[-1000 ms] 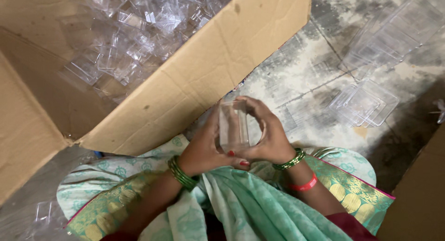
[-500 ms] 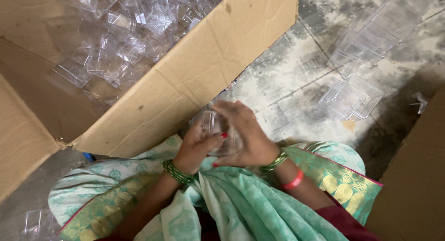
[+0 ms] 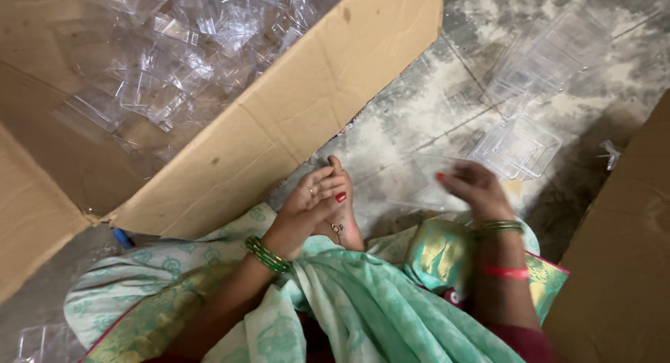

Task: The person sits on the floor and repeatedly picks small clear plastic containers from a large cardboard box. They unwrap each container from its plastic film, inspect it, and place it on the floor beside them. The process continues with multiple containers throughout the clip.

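Observation:
My right hand (image 3: 474, 190) is blurred above the concrete floor, its fingers closed on the edge of a clear plastic container (image 3: 427, 183). Just beyond it a short stack of clear plastic trays (image 3: 518, 146) sits on the floor. My left hand (image 3: 314, 199) is at the centre with fingers stretched out and nothing in it, resting by my bare foot (image 3: 343, 230) and close to the flap of the big cardboard box (image 3: 293, 119). The box holds several loose clear plastic pieces (image 3: 181, 49).
More clear trays (image 3: 551, 52) lie on the stained floor at the upper right. A second cardboard wall (image 3: 621, 265) stands at the right edge. A few clear pieces (image 3: 42, 342) lie at the lower left. My green garment covers my lap.
My hands, together on one clear container in front of me, have come apart. The right hand has swung right towards the tray stack with the container; the left stays by my foot.

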